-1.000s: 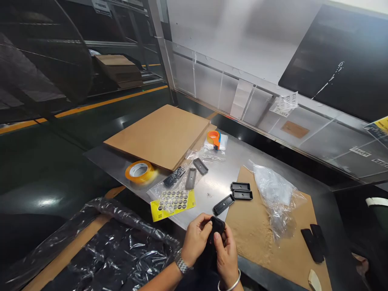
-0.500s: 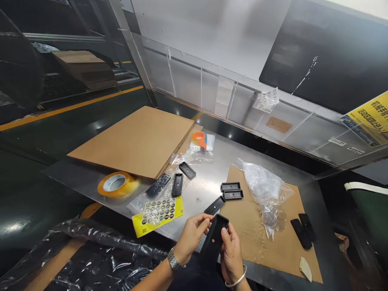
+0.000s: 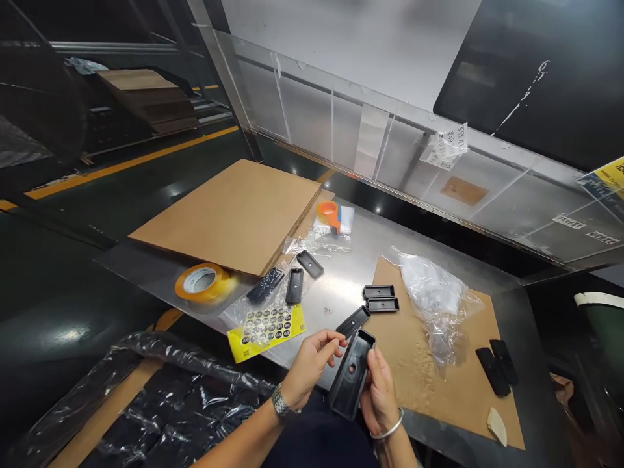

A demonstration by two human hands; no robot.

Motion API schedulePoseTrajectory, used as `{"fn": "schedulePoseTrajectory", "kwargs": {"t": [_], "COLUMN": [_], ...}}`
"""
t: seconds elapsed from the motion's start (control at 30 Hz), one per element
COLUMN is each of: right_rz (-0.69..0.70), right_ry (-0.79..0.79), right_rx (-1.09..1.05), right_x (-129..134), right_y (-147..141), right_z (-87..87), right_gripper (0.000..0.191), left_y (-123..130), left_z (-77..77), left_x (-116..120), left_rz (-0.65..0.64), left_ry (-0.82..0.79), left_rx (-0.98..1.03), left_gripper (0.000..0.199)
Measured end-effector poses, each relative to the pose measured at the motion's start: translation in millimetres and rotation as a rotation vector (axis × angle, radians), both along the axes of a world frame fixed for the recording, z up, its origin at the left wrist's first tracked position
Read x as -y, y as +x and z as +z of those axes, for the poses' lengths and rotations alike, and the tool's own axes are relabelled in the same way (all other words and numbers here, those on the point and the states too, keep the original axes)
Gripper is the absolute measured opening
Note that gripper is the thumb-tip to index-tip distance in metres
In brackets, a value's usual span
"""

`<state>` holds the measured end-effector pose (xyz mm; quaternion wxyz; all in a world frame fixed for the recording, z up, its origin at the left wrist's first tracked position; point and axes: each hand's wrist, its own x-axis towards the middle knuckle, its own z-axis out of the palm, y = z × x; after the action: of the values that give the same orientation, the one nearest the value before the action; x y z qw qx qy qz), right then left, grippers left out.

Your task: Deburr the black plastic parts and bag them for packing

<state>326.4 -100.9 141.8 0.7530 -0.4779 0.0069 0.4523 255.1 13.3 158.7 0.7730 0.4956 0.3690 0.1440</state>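
Note:
A black rectangular tray-like part (image 3: 351,376), hollow side up with a small hole, is gripped along its right side by my right hand (image 3: 380,393). My left hand (image 3: 312,364) is at the part's upper left edge, its thumb and fingers curled close together; whether something small is between them cannot be made out. Just behind the held part lies a similar black part (image 3: 353,321). Two more black parts (image 3: 381,304) rest side by side at the cardboard sheet's left edge. Another pair (image 3: 294,286) sits near a yellow sticker sheet (image 3: 268,328) with round black labels.
Stacked cardboard (image 3: 224,214) and a yellow tape roll (image 3: 199,282) are at the left. An orange tape dispenser (image 3: 329,213) stands behind. Plastic bags (image 3: 431,292) and black pieces (image 3: 492,370) lie on the right cardboard. Black plastic-wrapped goods (image 3: 180,416) are at lower left.
The held black part has tilted so its hollow inside shows more. The view has shifted, moving the table items slightly right and up in the picture.

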Motion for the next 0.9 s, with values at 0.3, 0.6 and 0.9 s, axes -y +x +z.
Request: {"fn": "schedulePoseTrajectory", "kwargs": {"t": [0.3, 0.6, 0.9], "right_rz": [0.007, 0.028, 0.054], "right_ry": [-0.063, -0.029, -0.074], "right_rx": [0.007, -0.008, 0.070], "right_x": [-3, -1, 2], "right_y": [-4, -8, -11], "right_z": [-1.2, -0.4, -3.6], "right_gripper": [0.033, 0.031, 0.038], "left_y": [-16, -20, -14], "left_z": [2.0, 1.8, -1.6], "left_x": [1, 6, 13], "left_rz": [-0.020, -0.037, -0.066], "left_ry": [0.004, -0.028, 0.054], "left_rx": [-0.041, -0.056, -0.079], "left_gripper": [0.021, 0.021, 0.038]}}
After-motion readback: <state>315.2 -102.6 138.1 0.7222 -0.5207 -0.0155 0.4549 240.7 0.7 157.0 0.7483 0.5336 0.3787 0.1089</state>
